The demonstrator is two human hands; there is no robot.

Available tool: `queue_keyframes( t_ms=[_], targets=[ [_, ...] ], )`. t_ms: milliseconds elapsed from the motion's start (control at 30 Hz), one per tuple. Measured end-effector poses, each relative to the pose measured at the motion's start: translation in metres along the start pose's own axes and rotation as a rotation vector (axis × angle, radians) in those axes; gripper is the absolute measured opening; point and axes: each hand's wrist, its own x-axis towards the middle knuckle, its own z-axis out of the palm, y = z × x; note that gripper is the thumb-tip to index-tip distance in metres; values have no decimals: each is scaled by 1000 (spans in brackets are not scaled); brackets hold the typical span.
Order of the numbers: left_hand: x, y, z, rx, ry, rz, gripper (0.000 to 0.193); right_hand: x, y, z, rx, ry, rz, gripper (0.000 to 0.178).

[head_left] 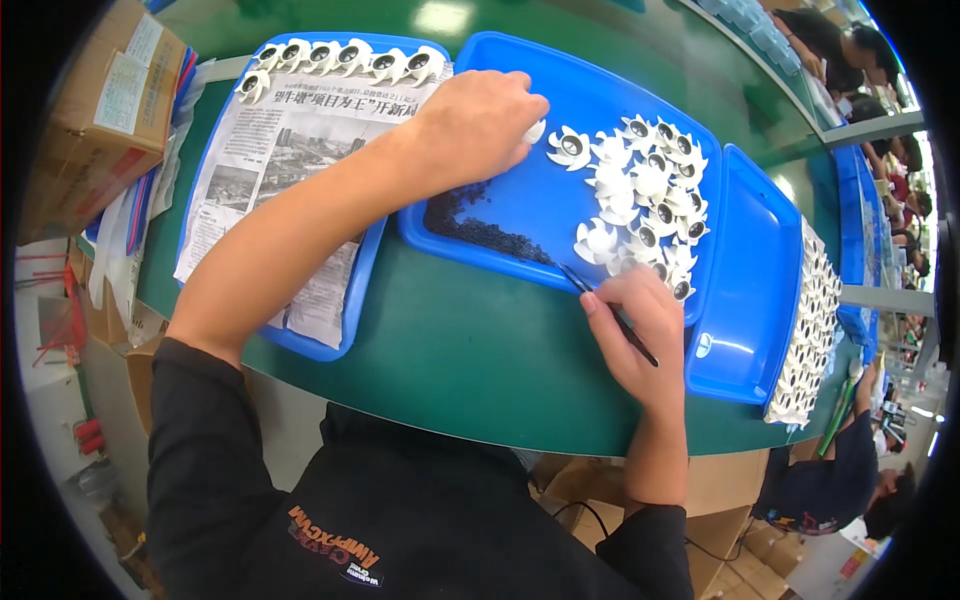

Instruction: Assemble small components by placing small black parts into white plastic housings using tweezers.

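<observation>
My left hand (pixel 480 120) reaches into the middle blue tray (pixel 520 60) and closes on a small white fan-shaped part (pixel 536 131). My right hand (pixel 635 330) rests at the tray's near edge and holds thin black tweezers (pixel 605 305), their tip pointing at a patch of tiny black pieces (pixel 480 225) in the tray. A pile of several white fan parts with dark round centres (pixel 645 200) lies in the right half of the same tray.
A left blue tray (pixel 330 345) lined with newspaper (pixel 290 150) holds a row of finished white parts (pixel 340 58) along its far edge. An empty blue tray (pixel 745 290) and stacked white parts (pixel 810 330) lie right. Cardboard boxes (pixel 100 110) stand left; other people work at right.
</observation>
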Motion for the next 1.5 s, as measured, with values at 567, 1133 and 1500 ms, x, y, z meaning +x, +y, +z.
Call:
queue_keyframes(
  t_ms=[567,1133,1500],
  targets=[
    [-128,99,-53,-758,-306,-83,24,11,7,5,30,-82,31,14],
    [-132,91,-50,-351,-186,-91,40,-4,-24,14,138,-146,-138,24],
    [-134,90,-47,-370,-157,-97,35,-5,-25,24,65,-210,-192,28]
  ],
)
